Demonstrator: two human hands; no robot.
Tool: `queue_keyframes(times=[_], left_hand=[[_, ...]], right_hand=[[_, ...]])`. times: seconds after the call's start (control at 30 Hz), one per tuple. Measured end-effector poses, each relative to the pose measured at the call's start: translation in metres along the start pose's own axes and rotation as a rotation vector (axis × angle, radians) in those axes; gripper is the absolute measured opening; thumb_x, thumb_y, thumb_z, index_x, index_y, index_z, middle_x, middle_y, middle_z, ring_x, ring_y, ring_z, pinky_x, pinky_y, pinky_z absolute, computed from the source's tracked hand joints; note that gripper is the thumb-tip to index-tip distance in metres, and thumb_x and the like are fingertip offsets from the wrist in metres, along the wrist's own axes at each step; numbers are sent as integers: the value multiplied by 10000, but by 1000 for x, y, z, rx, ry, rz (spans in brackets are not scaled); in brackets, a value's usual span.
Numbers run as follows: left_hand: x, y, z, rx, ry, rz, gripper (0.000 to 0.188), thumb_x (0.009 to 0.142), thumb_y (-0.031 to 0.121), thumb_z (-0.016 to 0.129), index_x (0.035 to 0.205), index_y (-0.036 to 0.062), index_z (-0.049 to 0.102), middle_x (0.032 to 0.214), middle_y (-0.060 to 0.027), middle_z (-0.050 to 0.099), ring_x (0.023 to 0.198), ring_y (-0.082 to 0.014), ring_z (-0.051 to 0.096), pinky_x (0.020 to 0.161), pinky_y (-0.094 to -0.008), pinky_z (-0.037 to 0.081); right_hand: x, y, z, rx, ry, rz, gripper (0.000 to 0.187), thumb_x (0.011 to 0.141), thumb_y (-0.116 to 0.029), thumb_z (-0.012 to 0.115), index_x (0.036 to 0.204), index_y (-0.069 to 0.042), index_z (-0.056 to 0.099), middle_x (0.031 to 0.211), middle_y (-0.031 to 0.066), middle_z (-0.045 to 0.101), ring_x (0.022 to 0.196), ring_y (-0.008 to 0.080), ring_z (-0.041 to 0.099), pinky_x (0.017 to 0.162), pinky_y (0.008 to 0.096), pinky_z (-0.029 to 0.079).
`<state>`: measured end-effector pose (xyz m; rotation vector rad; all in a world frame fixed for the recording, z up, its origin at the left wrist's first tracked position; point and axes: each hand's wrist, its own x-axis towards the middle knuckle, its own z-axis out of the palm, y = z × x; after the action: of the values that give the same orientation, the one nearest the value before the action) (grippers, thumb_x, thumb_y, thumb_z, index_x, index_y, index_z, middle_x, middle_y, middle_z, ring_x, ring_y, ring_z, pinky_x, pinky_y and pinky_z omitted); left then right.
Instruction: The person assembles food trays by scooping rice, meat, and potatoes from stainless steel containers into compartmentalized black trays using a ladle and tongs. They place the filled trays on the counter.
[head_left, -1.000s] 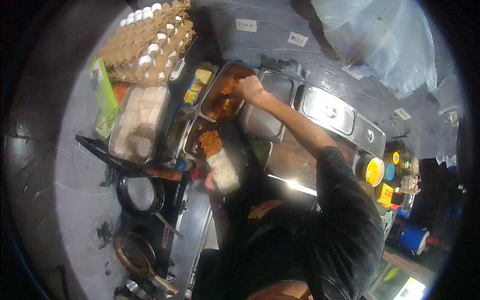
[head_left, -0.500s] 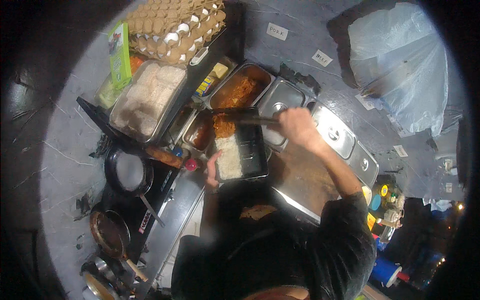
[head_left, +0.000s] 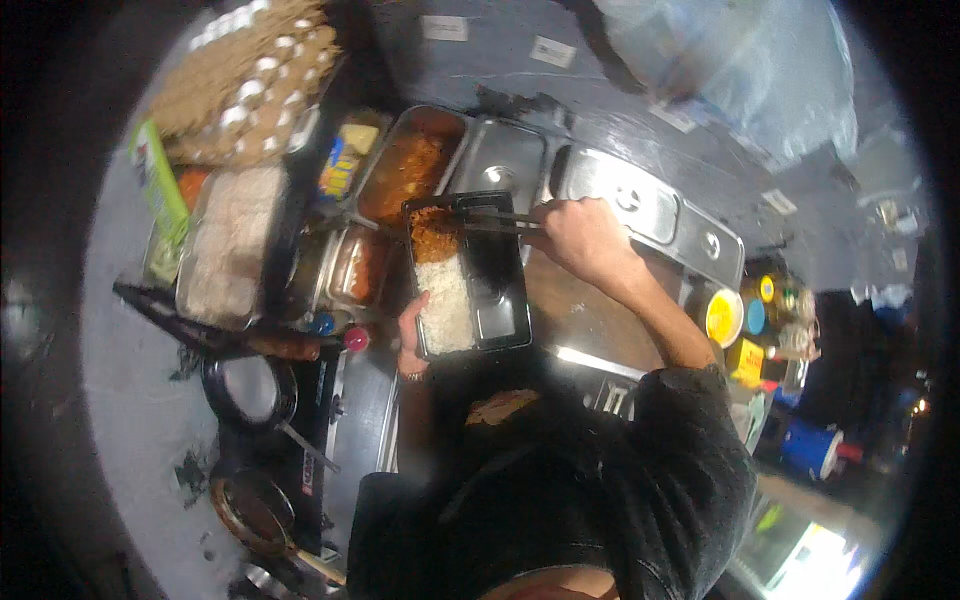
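Note:
A black divided food container [head_left: 512, 300] is held at its left side by my left hand [head_left: 411, 338], fingers curled over the edge. White rice [head_left: 443, 305] fills the near part of its left compartment, and reddish-orange saucy food [head_left: 433, 235] lies at the far end; the right side shows bare. My right hand [head_left: 588, 240] is closed around dark tongs [head_left: 505, 222], which reach left across the container to the saucy food. Whether the tips grip any food is too blurred to tell. Just beyond is a steel pan [head_left: 462, 135] with similar orange food.
Lidded steel pans [head_left: 620, 192] line the far right side, behind a flat brown surface [head_left: 570, 310]. On the left are a bin of pale food [head_left: 230, 250], egg trays [head_left: 240, 90] and a frying pan [head_left: 250, 388]. A yellow tub [head_left: 723, 316] stands at right.
The whole view has shifted and turned. The container now shows more fully, nearer the flat brown surface. My right hand still holds the tongs over it, and my left hand keeps its grip.

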<state>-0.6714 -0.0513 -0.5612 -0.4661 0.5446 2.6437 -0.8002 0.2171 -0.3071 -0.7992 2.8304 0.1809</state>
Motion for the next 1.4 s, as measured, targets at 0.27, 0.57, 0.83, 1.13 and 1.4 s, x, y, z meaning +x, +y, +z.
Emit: queue_keyframes(times=[0.27, 0.57, 0.83, 1.13, 1.4], left_hand=[[57, -65, 59, 370, 15, -318, 558, 1057, 387, 557, 1422, -35, 555, 1300, -181, 687, 1127, -310, 698, 981, -449, 565], [73, -158, 140, 729, -325, -831, 600, 1114, 457, 417, 1477, -15, 488, 1351, -171, 638, 1190, -299, 653, 1018, -435, 533], [44, -324, 211, 912, -504, -1036, 573, 1126, 460, 403, 1446, 4, 532, 1272, -137, 684, 1084, -228, 698, 936, -378, 579], [-19, -530, 273, 974, -524, -870, 590, 1093, 465, 468, 1425, -17, 540, 1215, -155, 711, 1071, -283, 714, 965, -434, 581], [-69, -529, 234, 984, -46, -492, 467, 1039, 369, 587, 1288, -17, 675, 1204, -100, 729, 1032, -217, 710, 953, -353, 558]], right_hand=[[-155, 70, 19, 263, 19, 533, 408, 942, -490, 703, 938, -90, 779, 756, 164, 734, 795, 343, 762, 680, 473, 593], [-314, -26, 110, 878, 511, 1240, 551, 947, -586, 679, 993, -46, 777, 774, 227, 707, 754, 424, 703, 677, 508, 546], [-470, -70, 145, 1317, 1106, 1650, 454, 974, -474, 717, 1097, -41, 777, 829, 166, 752, 718, 236, 712, 684, 397, 531], [-698, -89, 201, 1193, 1104, 1872, 347, 952, -315, 769, 1118, -10, 770, 1012, 137, 783, 907, 217, 726, 833, 360, 545], [-786, -9, 238, 1283, 938, 1627, 356, 906, -202, 826, 1097, 81, 726, 974, 158, 772, 897, 228, 700, 847, 356, 528]])
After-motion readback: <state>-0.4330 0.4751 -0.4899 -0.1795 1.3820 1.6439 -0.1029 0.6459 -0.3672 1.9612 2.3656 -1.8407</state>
